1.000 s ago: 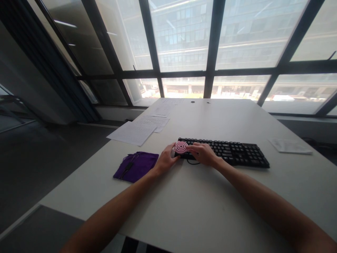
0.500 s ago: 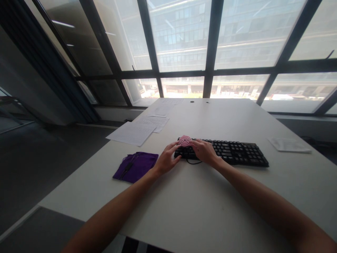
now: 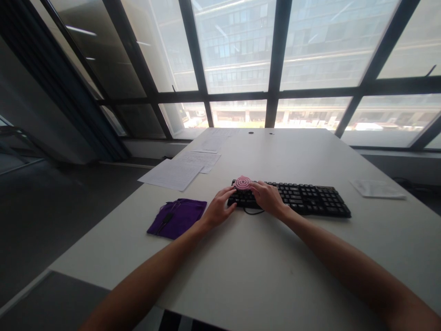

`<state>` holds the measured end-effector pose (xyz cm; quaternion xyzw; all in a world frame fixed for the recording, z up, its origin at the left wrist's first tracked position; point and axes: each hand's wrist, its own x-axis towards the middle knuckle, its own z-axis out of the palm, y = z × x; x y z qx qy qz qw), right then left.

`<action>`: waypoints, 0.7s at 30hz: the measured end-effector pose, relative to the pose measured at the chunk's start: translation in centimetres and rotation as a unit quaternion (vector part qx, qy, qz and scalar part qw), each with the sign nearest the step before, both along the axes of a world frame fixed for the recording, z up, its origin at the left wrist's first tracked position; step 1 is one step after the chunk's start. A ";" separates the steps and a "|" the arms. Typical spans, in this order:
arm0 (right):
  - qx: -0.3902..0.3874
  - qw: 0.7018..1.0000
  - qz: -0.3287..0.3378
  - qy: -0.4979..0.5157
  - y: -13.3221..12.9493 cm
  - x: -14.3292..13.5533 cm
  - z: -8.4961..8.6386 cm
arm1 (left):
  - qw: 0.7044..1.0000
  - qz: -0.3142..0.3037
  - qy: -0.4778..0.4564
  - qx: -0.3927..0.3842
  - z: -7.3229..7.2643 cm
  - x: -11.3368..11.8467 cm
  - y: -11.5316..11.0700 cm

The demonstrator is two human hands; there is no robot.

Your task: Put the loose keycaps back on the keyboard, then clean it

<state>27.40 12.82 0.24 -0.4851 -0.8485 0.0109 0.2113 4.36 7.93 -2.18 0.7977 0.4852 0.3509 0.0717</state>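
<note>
A pink round brush (image 3: 242, 183), with concentric rings on top and short bristles along its lower edge, is over the left end of a black keyboard (image 3: 303, 197). My right hand (image 3: 268, 196) has its fingers closed on the brush's right side. At the keyboard's left end, my left hand (image 3: 219, 207) rests with its thumb and fingers apart. Its fingertips come close to the brush's left edge; I cannot tell if they touch it. Both hands and the brush hide some of the left keys. A short black cable loop (image 3: 253, 212) shows at the keyboard's near edge.
Left of my left hand lies a purple drawstring pouch (image 3: 179, 218). Several printed sheets (image 3: 172, 174) spread along the left edge of the white table (image 3: 241, 271). A flat clear plastic packet (image 3: 378, 189) is on the right, and windows stand beyond the far edge.
The brush has tilted slightly, showing more of its bristles, and has shifted a little to the right. My hands stay in nearly the same places.
</note>
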 end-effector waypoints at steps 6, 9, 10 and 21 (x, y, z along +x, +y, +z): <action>0.001 1.000 -0.027 0.003 0.1 0.2 0.0 | 1.000 0.004 -0.004 -0.001 0.0 0.0 0.0; -0.001 1.000 0.012 -0.002 0.1 0.2 0.0 | 1.000 0.005 -0.006 -0.003 0.0 0.0 0.1; -0.001 1.000 0.015 -0.004 0.1 0.2 0.0 | 1.000 0.006 -0.007 -0.003 -0.1 0.0 0.1; -0.001 1.000 -0.009 -0.006 -0.2 -0.2 0.0 | 1.000 0.007 -0.018 -0.005 -0.1 -0.1 0.2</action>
